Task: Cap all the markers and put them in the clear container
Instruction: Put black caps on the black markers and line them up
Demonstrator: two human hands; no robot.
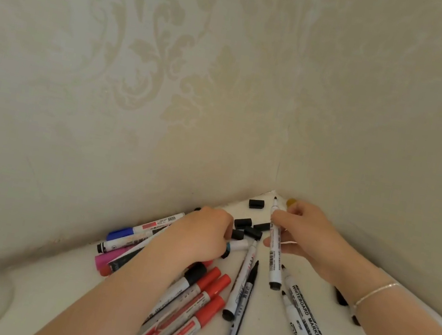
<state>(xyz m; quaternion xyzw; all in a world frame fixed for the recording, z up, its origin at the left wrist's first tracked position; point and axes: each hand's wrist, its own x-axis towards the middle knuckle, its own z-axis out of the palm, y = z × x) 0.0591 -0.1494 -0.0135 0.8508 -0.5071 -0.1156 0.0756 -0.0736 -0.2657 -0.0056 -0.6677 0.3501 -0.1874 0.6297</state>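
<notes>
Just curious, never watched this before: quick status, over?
Right hand holds uncapped black marker, tip up. Left hand down among loose black caps. Clear container not in view. Many markers on table.

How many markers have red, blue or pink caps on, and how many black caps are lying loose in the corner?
Red-capped markers: 3
Blue-capped markers: 1
Pink-capped markers: 1
Loose black caps: 5
Total: 10, counting only what shows plainly; the hands may hide more.
</notes>
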